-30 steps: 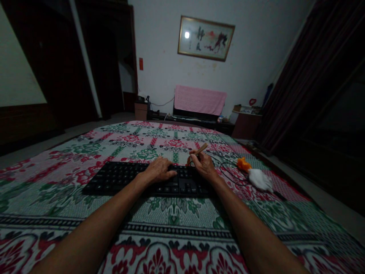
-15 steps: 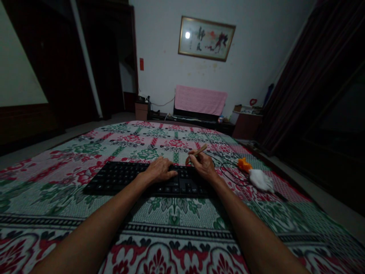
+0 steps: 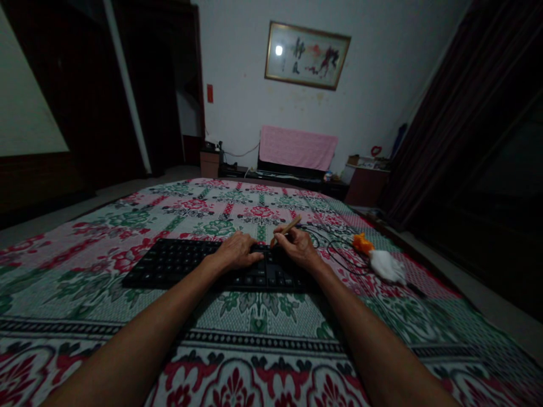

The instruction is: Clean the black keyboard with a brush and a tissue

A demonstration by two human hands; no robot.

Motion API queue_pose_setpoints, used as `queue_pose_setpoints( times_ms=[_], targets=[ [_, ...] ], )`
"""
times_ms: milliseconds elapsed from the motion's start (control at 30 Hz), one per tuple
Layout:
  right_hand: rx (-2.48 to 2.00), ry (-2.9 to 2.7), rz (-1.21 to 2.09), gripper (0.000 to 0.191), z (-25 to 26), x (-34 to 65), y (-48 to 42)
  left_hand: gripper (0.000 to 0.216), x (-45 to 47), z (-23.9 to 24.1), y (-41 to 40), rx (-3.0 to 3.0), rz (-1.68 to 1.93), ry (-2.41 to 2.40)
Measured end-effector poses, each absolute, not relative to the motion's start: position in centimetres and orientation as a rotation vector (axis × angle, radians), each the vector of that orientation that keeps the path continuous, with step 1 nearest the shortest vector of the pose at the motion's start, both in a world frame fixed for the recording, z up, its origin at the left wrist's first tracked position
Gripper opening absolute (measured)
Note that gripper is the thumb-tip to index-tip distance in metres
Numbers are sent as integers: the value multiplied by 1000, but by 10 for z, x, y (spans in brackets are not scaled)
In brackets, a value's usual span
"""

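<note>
A black keyboard (image 3: 169, 263) lies on a flowered bed cover. My left hand (image 3: 236, 250) rests palm down across its right-middle part, fingers stretched forward and thumb pointing right, with nothing visible held. Close by on the right, my right hand (image 3: 299, 247) is closed in a pinch around a slim light-brown wooden stick-like tool (image 3: 292, 223). The tool slants, its upper end to the right and its lower tip down at the keyboard's far edge. That tip is too small and dark to make out. Both hands and forearms hide some keys.
A black cable (image 3: 333, 251) loops over the bed cover (image 3: 258, 322) right of the keyboard. An orange cloth-like thing (image 3: 363, 243) and a white cloth-like bundle (image 3: 387, 267) lie farther right, near a small dark object (image 3: 416, 290). Beyond the bed, a pink cloth (image 3: 297, 148) hangs over something dark.
My right hand has shifted slightly left with the wooden tool, whose tip is now nearer my left hand. My left hand stays in place on the keyboard.
</note>
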State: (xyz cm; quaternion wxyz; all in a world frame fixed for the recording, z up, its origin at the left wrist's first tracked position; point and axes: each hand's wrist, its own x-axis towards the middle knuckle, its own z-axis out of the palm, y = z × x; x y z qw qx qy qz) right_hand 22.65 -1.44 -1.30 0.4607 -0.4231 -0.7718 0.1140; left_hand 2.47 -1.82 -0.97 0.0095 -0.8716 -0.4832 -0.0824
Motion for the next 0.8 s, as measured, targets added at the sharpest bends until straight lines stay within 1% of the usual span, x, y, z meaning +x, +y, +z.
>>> queue_pose_setpoints(
  times_ms=[133, 300, 467, 600, 800],
  targets=[
    [-1030, -1956, 209, 19, -17, 229, -11, 43, 25, -10, -18, -2721, -274, -1523],
    [-1108, -1811, 282, 23, -18, 231, -11, 43, 25, -11, -17, -2726, -267, -1515],
    [-1079, -1900, 254, 22, -19, 229, -11, 40, 26, -9, -18, -2719, -266, -1522],
    [-1071, -1882, 202, 24, -21, 231, -6, 38, 26, -8, -19, -2728, -279, -1542],
    [-1168, -1737, 301, 24, -15, 238, -6, 40, 26, -7, -19, -2738, -275, -1538]
  ],
)
